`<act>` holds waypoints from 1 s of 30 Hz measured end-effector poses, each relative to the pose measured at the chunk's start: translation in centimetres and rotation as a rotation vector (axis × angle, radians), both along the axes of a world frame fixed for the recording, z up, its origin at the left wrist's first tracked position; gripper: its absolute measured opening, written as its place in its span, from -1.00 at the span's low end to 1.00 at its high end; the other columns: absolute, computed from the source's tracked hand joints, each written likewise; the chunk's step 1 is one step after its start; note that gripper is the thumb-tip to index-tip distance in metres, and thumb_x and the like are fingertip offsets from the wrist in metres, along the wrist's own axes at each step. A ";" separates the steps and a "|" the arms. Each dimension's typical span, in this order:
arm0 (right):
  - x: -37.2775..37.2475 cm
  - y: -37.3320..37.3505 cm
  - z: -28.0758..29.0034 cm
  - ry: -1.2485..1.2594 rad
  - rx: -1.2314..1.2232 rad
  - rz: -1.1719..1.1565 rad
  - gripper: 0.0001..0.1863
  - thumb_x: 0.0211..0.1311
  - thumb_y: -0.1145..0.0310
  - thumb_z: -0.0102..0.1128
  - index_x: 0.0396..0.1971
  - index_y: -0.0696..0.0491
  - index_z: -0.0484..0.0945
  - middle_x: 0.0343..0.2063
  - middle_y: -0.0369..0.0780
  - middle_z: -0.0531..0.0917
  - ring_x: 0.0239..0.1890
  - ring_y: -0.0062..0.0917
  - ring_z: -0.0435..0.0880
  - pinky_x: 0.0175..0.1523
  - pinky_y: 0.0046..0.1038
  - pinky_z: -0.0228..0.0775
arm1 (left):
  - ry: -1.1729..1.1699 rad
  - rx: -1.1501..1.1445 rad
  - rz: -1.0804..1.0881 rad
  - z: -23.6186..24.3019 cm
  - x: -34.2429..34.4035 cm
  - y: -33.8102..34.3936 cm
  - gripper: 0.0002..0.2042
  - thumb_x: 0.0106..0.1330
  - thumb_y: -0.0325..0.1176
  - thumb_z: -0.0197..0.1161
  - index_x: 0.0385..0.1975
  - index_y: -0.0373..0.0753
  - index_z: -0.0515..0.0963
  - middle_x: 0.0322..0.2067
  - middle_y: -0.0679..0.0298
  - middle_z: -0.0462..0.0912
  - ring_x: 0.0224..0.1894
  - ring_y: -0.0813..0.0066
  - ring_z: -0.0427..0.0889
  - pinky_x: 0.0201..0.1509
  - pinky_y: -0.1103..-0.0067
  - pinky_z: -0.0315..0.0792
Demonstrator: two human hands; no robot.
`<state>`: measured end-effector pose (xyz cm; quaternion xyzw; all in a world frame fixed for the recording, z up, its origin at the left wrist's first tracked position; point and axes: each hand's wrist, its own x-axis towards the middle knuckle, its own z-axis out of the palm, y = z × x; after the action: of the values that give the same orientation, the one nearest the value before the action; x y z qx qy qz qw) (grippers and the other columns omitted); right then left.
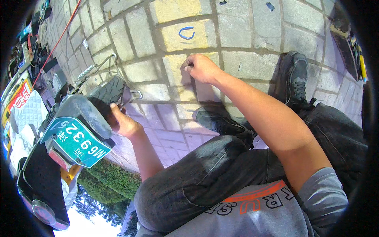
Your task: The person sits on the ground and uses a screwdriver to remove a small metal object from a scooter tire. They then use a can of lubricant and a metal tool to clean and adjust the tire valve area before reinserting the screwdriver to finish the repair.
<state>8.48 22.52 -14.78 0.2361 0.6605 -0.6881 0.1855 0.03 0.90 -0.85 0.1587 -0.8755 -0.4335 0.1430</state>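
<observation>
My left hand is at the rear tyre of a small scooter. Its thumb lies along the tyre's side, and the other fingers are mostly hidden, seemingly curled round the tyre. A dark mudguard and a green number plate sit just beside that hand. My right hand is held over the paving with its fingers curled in and pressed together. Whether anything small is between those fingertips, I cannot make out. Beyond it, a bent blue strip lies on a yellow paving brick.
A wire stand and a spring are next to the tyre. The scooter's dark tail and rear light fill the lower left. A red cord crosses the upper left, near cluttered tools. My shoes rest on grey paving. Dark objects lie far right.
</observation>
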 end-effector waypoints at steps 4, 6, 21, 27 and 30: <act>-0.1 0.3 0.2 -0.016 0.018 0.067 -0.83 0.08 0.40 0.16 -0.36 0.15 0.62 -0.39 -0.06 0.66 -0.28 -0.31 0.65 -0.14 -0.35 0.44 | -0.016 -0.073 -0.044 0.1 0.1 -0.1 -0.70 0.24 -0.31 0.22 -0.18 -0.44 0.45 -0.26 0.16 0.56 -0.29 0.41 0.50 -0.23 0.54 0.41; 0.1 -0.2 -0.4 0.015 0.000 -0.006 -0.86 0.00 0.41 0.15 -0.46 0.13 0.63 -0.45 -0.04 0.66 -0.33 -0.25 0.65 -0.19 -0.30 0.45 | -0.022 -0.079 -0.060 0.0 0.1 -0.3 -0.69 0.24 -0.32 0.21 -0.15 -0.45 0.45 -0.21 0.13 0.55 -0.26 0.39 0.50 -0.20 0.52 0.41; 0.1 -0.1 -0.3 -0.003 -0.023 -0.015 -0.85 -0.01 0.40 0.17 -0.45 0.13 0.64 -0.45 -0.03 0.66 -0.32 -0.24 0.66 -0.18 -0.31 0.46 | 0.063 -0.262 -0.073 -0.8 -0.2 -0.4 -0.68 0.23 -0.27 0.21 -0.34 -0.52 0.50 -0.35 -0.01 0.59 -0.35 0.21 0.52 -0.24 0.40 0.40; 0.0 0.0 -0.4 0.011 -0.008 0.030 -0.83 0.05 0.40 0.15 -0.39 0.14 0.63 -0.41 -0.04 0.66 -0.29 -0.27 0.65 -0.14 -0.33 0.45 | 0.044 -0.461 -0.039 -0.6 -0.2 -0.1 -0.65 0.23 -0.24 0.19 -0.30 -0.52 0.49 -0.28 -0.08 0.57 -0.29 0.13 0.51 -0.17 0.38 0.40; 0.0 -0.2 -0.6 0.018 -0.001 0.005 -0.84 0.02 0.40 0.14 -0.43 0.13 0.64 -0.44 -0.03 0.66 -0.31 -0.23 0.65 -0.16 -0.30 0.45 | 0.086 -0.418 -0.037 -1.2 -0.4 -0.6 -0.63 0.23 -0.23 0.19 -0.25 -0.52 0.48 -0.20 -0.14 0.54 -0.23 0.08 0.49 -0.08 0.36 0.39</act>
<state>8.52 22.30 -15.40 0.2283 0.6625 -0.6900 0.1813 -0.38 0.33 -2.06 0.0906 -0.9423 -0.2513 0.2020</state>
